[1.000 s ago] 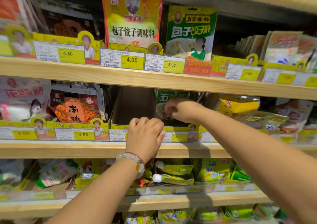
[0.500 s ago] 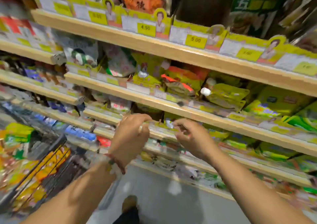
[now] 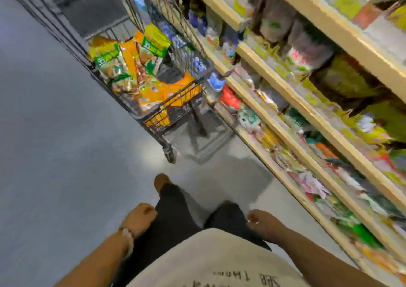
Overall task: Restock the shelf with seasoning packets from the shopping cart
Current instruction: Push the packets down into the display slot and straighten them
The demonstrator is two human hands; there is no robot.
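Grey shop floor (image 3: 55,154) fills the left side of the head view, and a long shelf (image 3: 285,93) of pale wooden boards runs along the right, its tiers crowded with blurred, brightly coloured packs. A dark wire shopping cart (image 3: 167,113) stands on the floor just beside the shelf's front edge, towards the far end of the aisle. Seasoning packets (image 3: 131,66) lie heaped in the cart's basket, yellow, green and orange, some leaning against its wire sides. The whole picture is smeared, so print on the packs cannot be read.

Near the bottom, the person's two arms hang down beside dark trousers (image 3: 175,216) and a pale shirt (image 3: 215,260) with dark lettering. The left hand (image 3: 138,218) has its fingers loosely curled and holds nothing; a light beaded bracelet (image 3: 128,236) sits on that wrist. The right hand (image 3: 261,220) also hangs with fingers loosely bent and holds nothing. Both hands are well apart from the cart and from the shelf. One brown shoe (image 3: 161,182) shows on the floor ahead of the trousers.
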